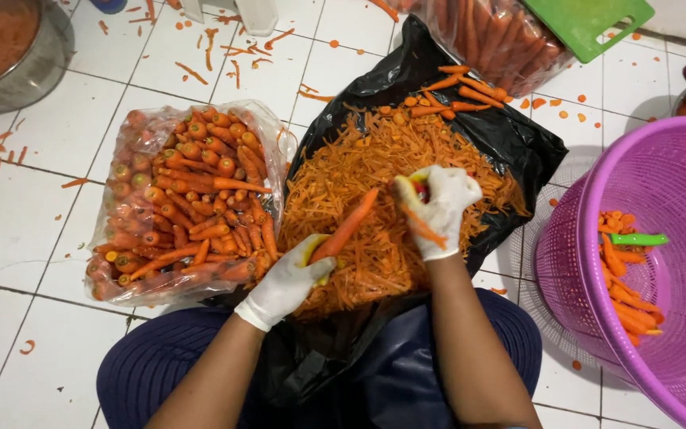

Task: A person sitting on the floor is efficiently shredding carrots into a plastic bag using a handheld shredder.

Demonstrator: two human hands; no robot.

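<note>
Orange peelings [375, 159] lie heaped on a black plastic sheet [510, 135] right under both gloved hands. Her left hand [291, 278] is closed round the thick end of a carrot [348, 226], which slants up toward the right hand [442, 208]. That hand is clenched on a small peeler [421, 187], a strip of peel hanging from it. Just left of the left hand sits a clear bag of unpeeled carrots [184, 199]; well to the right of the right hand, a purple basket [660, 159] holds peeled ones.
</note>
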